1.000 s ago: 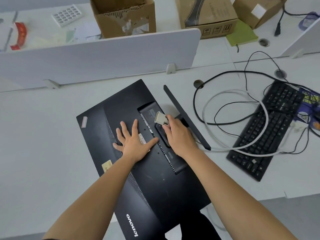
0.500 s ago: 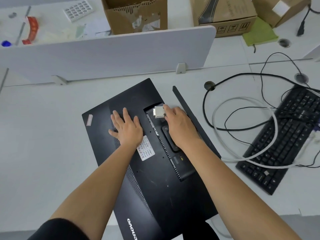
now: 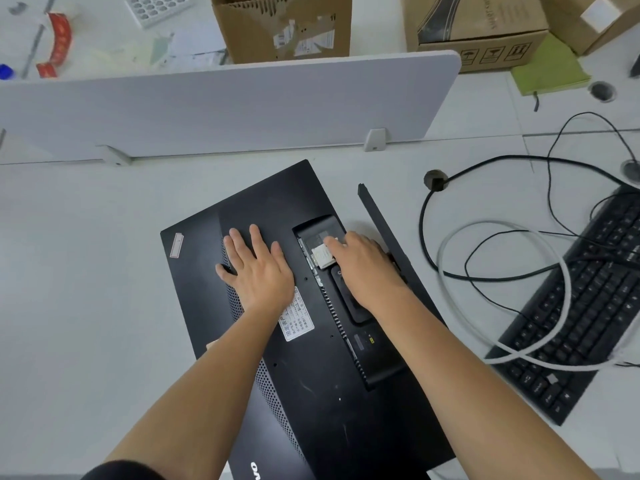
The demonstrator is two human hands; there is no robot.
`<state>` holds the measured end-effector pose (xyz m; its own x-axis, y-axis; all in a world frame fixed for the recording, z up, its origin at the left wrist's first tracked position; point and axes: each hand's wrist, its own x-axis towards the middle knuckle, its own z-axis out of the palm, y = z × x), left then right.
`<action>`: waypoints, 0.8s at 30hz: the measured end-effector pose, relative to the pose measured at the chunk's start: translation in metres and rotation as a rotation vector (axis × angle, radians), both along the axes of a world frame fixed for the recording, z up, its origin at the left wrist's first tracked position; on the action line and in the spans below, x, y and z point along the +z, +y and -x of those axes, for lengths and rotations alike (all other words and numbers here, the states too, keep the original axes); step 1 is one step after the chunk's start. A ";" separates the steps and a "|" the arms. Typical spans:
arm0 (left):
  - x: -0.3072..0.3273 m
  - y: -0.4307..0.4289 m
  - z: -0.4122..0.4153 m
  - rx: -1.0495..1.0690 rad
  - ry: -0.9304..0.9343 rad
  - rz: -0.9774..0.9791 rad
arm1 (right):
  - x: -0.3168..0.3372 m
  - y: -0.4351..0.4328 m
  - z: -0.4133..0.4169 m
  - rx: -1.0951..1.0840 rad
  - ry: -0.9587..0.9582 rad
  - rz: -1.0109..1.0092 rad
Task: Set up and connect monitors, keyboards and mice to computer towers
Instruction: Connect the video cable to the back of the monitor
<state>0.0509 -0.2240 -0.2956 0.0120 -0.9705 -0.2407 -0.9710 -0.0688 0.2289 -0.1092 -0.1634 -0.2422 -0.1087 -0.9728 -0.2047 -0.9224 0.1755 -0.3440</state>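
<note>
A black monitor [image 3: 277,209] lies face down on the white desk [image 3: 76,271], its back panel up. My left hand [image 3: 258,268] presses flat on the panel, fingers straight. My right hand [image 3: 363,265] pinches a white cable connector [image 3: 322,255] at the recessed port bay of the monitor. The connector's white cable [image 3: 564,289] loops over a black keyboard [image 3: 588,306] at the right. The monitor's black stand [image 3: 377,216] sticks out beside my right hand.
A grey divider panel [image 3: 225,105] runs across the desk behind the monitor. Cardboard boxes [image 3: 284,26] stand beyond it. Black cables [image 3: 429,237] curl from a desk grommet [image 3: 435,180] toward the keyboard. A green notebook [image 3: 550,67] lies at the far right.
My left hand slid up the back panel, away from the label. My right hand moved the white connector toward the port recess. The view shifted slightly.
</note>
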 end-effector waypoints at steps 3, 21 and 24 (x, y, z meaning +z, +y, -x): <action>0.000 0.000 0.000 0.003 -0.006 0.004 | -0.004 -0.005 0.000 -0.016 -0.100 -0.104; -0.002 0.000 0.001 0.011 -0.028 0.005 | 0.006 -0.005 -0.001 0.111 0.058 -0.093; -0.003 0.000 0.001 0.014 -0.027 0.010 | 0.011 -0.006 -0.004 0.098 0.088 -0.095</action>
